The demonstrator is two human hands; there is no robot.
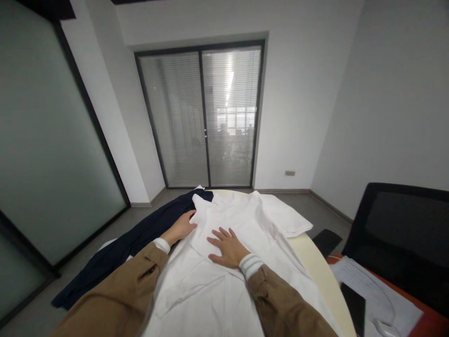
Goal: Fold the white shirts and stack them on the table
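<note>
A white short-sleeved shirt (217, 285) lies spread over a pale round table (317, 267), its neck end away from me and one sleeve reaching out to the right. At the shirt's left edge, near the other sleeve, my left hand (181, 226) is closed on the cloth; some of its fingers are hidden. My right hand (228, 250) rests open on the middle of the shirt, fingers spread and palm down. Creases run across the cloth around both hands. Beside my left arm lies a dark navy garment (143, 231), partly covered by the shirt and my sleeve.
On the right, a black mesh chair (403, 238) stands close to the table. Papers (377, 290), a dark flat object (353, 304) and a white cabled object (386, 327) lie on an orange-red surface there. A glass partition (52, 140) is at the left.
</note>
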